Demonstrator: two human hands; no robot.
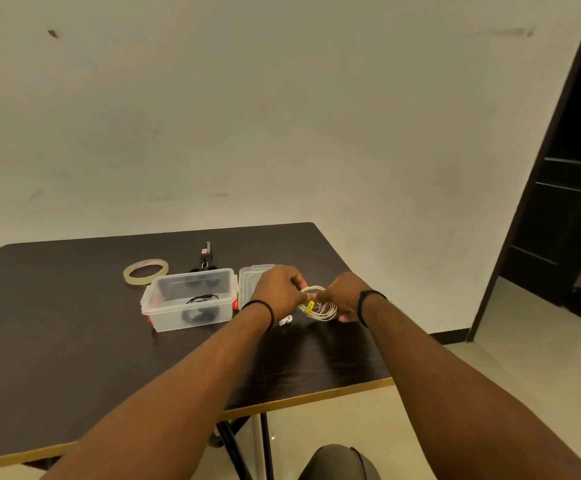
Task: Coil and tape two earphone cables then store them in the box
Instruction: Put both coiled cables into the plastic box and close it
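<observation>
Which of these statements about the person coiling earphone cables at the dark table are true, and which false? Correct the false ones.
1. Both hands hold the coiled white earphone cable. True: left hand, right hand.
2. The clear plastic storage box is closed. False: its clear lid lies on the table beside it.
3. A black cable lies inside the box. True.
4. The roll of clear tape sits in the box. False: it lies on the dark table, behind the box.

scissors (pixel 205 257) on dark table (pixel 57 323)
</observation>
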